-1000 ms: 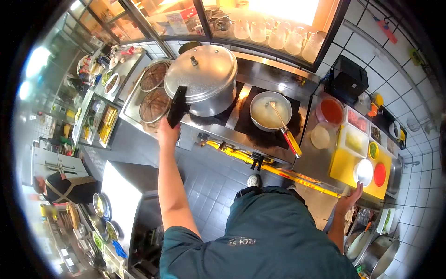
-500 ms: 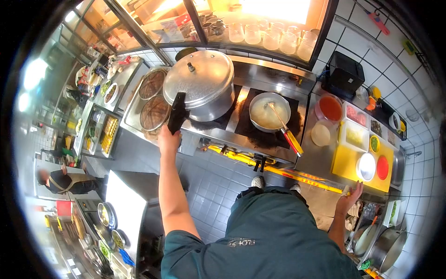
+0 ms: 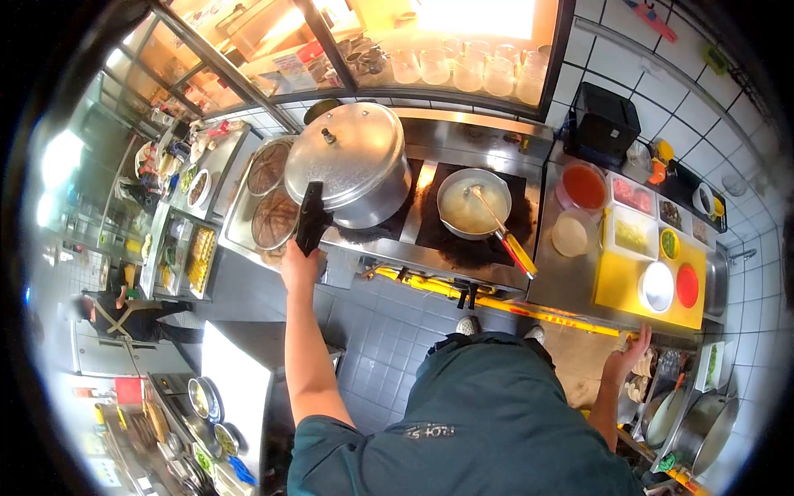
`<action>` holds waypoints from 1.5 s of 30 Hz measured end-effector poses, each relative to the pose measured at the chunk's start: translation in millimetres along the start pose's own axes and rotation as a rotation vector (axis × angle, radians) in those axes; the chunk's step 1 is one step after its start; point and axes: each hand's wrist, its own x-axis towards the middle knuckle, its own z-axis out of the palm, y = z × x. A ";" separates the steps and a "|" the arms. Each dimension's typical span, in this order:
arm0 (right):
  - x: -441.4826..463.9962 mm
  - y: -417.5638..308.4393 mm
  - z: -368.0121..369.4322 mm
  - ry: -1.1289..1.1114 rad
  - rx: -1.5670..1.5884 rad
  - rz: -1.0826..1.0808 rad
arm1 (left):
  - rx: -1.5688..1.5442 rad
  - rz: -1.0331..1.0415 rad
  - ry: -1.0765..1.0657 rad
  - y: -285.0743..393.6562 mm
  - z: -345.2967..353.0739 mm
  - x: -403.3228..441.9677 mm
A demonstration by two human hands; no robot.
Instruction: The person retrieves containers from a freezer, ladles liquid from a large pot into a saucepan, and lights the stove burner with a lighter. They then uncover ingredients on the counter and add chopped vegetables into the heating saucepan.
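Observation:
On the left burner stands a large silver pressure cooker (image 3: 360, 194), its lid (image 3: 343, 153) in place with a dark knob on top. My left hand (image 3: 298, 266) is wrapped round the cooker's black handle (image 3: 312, 219), which points toward me. My right hand (image 3: 626, 357) is off to the right, by the front edge of the counter below the yellow cutting board (image 3: 616, 285). Its fingers are stretched out, and I see nothing held in it. A saucepan (image 3: 474, 204) of cloudy, pale liquid sits on the right burner, with a utensil resting in it beside the red and yellow handle (image 3: 518, 253).
Right of the stove are a tub of red sauce (image 3: 583, 186), ingredient containers (image 3: 630, 231), a white bowl (image 3: 657, 287) and a red round item (image 3: 687, 285). Two round mesh strainers (image 3: 275, 217) lie left of the cooker. A co-worker (image 3: 124, 318) stands far left.
My view has shifted slightly, so the stove and counter sit a little differently in it. My left hand keeps its hold on the handle. The co-worker has changed posture.

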 end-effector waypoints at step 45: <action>-33.1 11.3 -20.0 0.004 -0.095 0.034 | -0.073 0.128 0.027 -32.9 20.3 26.6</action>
